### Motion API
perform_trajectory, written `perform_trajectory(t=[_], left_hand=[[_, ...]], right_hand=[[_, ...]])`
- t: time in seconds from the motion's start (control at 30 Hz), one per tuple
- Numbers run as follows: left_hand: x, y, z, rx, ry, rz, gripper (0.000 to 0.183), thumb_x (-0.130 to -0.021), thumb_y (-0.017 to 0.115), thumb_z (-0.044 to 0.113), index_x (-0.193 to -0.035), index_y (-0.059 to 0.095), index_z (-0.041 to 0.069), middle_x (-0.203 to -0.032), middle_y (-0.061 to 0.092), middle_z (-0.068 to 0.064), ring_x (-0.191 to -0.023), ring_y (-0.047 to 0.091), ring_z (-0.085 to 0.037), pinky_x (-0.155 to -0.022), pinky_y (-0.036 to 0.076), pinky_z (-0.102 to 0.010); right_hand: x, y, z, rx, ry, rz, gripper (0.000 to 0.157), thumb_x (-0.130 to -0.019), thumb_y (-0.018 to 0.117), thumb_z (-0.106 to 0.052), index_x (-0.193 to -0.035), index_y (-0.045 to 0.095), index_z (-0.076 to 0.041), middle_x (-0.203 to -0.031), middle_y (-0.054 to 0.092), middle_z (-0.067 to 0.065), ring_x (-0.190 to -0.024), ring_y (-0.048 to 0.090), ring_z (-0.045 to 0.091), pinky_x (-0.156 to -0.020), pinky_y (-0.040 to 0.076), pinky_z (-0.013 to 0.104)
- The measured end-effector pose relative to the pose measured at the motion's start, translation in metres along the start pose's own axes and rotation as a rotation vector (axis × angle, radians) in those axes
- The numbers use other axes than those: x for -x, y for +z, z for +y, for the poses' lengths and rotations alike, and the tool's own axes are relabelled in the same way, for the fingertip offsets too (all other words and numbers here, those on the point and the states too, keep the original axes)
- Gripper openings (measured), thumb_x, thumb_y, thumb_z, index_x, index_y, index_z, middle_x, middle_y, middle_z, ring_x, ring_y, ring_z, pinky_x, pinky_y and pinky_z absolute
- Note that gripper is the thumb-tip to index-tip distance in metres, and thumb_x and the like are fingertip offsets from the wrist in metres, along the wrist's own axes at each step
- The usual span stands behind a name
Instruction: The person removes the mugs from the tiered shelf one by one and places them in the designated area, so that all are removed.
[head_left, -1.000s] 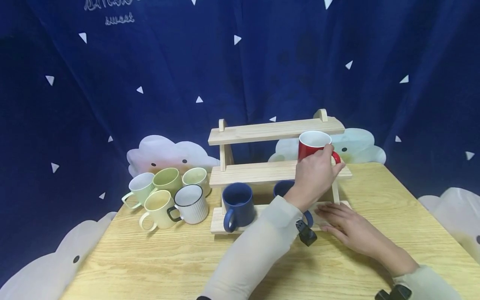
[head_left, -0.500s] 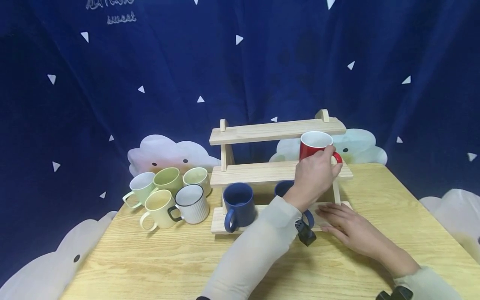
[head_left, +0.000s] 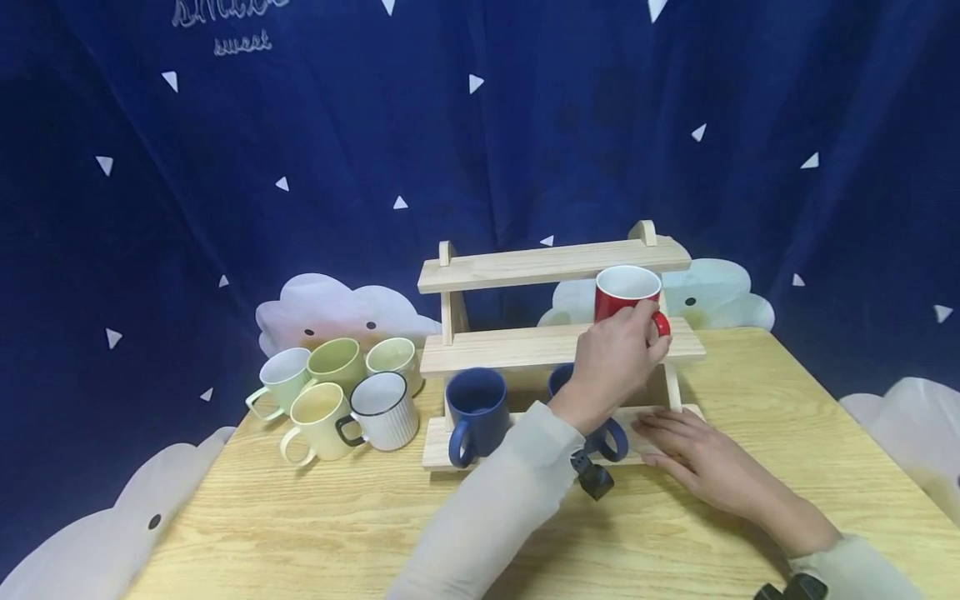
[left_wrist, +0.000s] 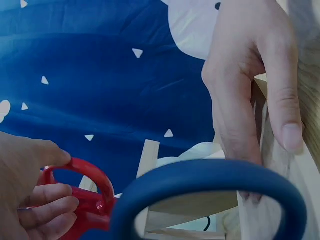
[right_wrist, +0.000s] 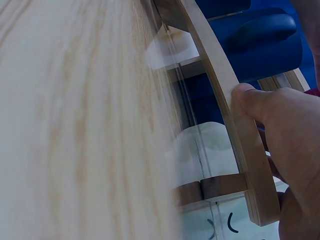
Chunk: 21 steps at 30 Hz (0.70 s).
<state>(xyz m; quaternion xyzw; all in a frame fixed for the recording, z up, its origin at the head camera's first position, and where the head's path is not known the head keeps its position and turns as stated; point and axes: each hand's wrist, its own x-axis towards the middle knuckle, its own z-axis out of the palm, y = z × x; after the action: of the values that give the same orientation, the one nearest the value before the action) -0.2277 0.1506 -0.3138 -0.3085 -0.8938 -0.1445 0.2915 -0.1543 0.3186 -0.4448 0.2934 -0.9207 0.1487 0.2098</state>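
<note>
My left hand [head_left: 617, 357] holds a red mug [head_left: 609, 305] with a white inside, upright at the right end of the middle shelf of a wooden three-tier rack [head_left: 501, 351]. In the left wrist view, its thumb and curled fingers are at the red handle [left_wrist: 95, 175]. My right hand [head_left: 697, 458] rests on the bottom shelf's right end. Its fingers lie along the top, and its thumb touches the front edge of the board [right_wrist: 235, 117] in the right wrist view. Below my left hand stands a blue mug [head_left: 617, 439], partly hidden by the wrist.
Another blue mug [head_left: 480, 421] stands at the bottom shelf's left end. Left of the rack, several mugs cluster on the table [head_left: 315, 517], among them a yellow mug [head_left: 321, 425] and a white ribbed mug [head_left: 386, 419]. A dark blue curtain [head_left: 337, 125] hangs behind.
My left hand and the red mug have shifted slightly left, and the mug's handle has turned a little toward the front. My right hand stays in place on the bottom shelf.
</note>
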Motion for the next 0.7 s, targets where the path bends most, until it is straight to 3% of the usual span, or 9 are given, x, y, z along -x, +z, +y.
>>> perform_trajectory(t=[0.17, 0.3, 0.5, 0.7], left_hand=[[0.006, -0.008, -0.006, 0.070, -0.015, -0.023, 0.029, -0.094, 0.063, 0.036, -0.117, 0.058, 0.018, -0.083, 0.067, 0.007, -0.064, 0.059, -0.007, -0.060, 0.053, -0.019], [0.010, -0.008, -0.009, 0.187, -0.032, -0.030, 0.035, -0.094, 0.066, 0.030, -0.123, 0.055, 0.014, -0.084, 0.071, 0.005, -0.062, 0.061, -0.006, -0.060, 0.051, -0.018], [0.013, -0.008, -0.012, 0.342, -0.068, -0.058, 0.037, -0.092, 0.071, 0.026, -0.124, 0.056, 0.014, -0.095, 0.073, 0.008, -0.080, 0.066, -0.001, -0.070, 0.048, -0.012], [0.018, -0.012, -0.020, 0.427, -0.122, -0.090, 0.042, -0.087, 0.076, 0.030, -0.122, 0.057, 0.016, -0.093, 0.072, 0.006, -0.081, 0.064, 0.000, -0.071, 0.046, -0.010]], right_hand=[[0.000, 0.000, 0.001, 0.003, 0.013, -0.015, 0.039, -0.093, 0.068, -0.030, -0.128, 0.066, -0.014, -0.131, 0.061, 0.000, -0.125, 0.050, 0.027, -0.103, 0.039, 0.046], [0.001, 0.001, 0.002, 0.004, 0.019, -0.017, 0.039, -0.093, 0.068, -0.030, -0.129, 0.065, -0.014, -0.132, 0.061, 0.001, -0.125, 0.050, 0.027, -0.103, 0.039, 0.048], [0.001, 0.001, 0.002, 0.005, 0.014, -0.008, 0.040, -0.093, 0.069, -0.030, -0.130, 0.065, -0.014, -0.132, 0.061, 0.003, -0.125, 0.051, 0.029, -0.105, 0.038, 0.049], [0.001, 0.001, 0.000, 0.001, 0.024, -0.013, 0.042, -0.093, 0.068, -0.031, -0.131, 0.064, -0.015, -0.133, 0.060, 0.001, -0.126, 0.050, 0.029, -0.110, 0.034, 0.046]])
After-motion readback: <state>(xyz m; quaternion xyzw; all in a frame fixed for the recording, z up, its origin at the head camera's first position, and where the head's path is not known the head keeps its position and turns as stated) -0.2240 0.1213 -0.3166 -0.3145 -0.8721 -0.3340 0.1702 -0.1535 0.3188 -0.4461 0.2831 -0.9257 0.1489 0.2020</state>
